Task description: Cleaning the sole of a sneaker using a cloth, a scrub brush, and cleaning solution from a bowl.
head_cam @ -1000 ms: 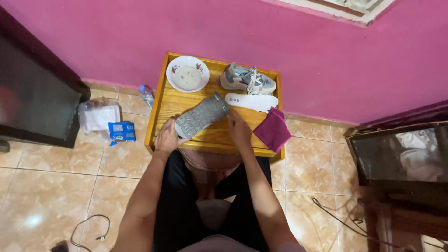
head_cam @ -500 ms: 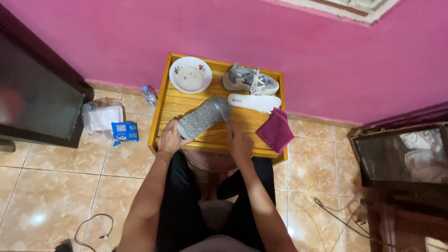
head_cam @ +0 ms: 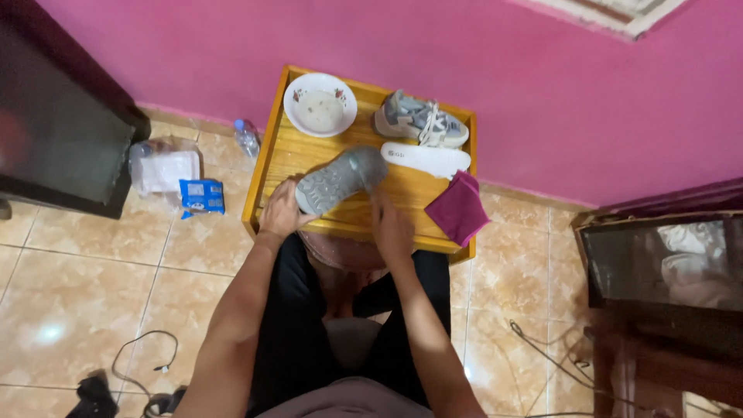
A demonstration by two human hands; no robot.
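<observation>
Sneaker point(head_cam: 340, 180), grey and turned sole-up, lies tilted across the front half of the small wooden table point(head_cam: 272, 131), heel end toward the person and toe end pointing at the middle of the tabletop. The left hand point(head_cam: 280, 210) holds it at the heel end, fingers curled around the edge of the sole at the table's front left. The right hand point(head_cam: 389, 224) sits at the table's front edge just to the right of the shoe; its fingers look loosely together and pressed low, but whether they pinch anything or touch the sole I cannot tell. On the far side of the sneaker, a white insole point(head_cam: 426, 159) lies flat on the table, and beyond that, against the table's back rim, the matching sneaker point(head_cam: 422, 122) stands upright with its laces showing. A white bowl point(head_cam: 320, 104) with pale contents occupies the table's back left corner. A magenta cloth point(head_cam: 458, 209) is draped over the table's front right corner, untouched by either hand. Judging from this layout, one insole is already out and set aside, the upturned shoe is the one being worked on, and the second shoe looks not yet handled. Left of the table, on the tiled floor, lie a small plastic bottle point(head_cam: 247, 138), a clear plastic bag point(head_cam: 161, 166) and a blue packet point(head_cam: 202, 196)
</observation>
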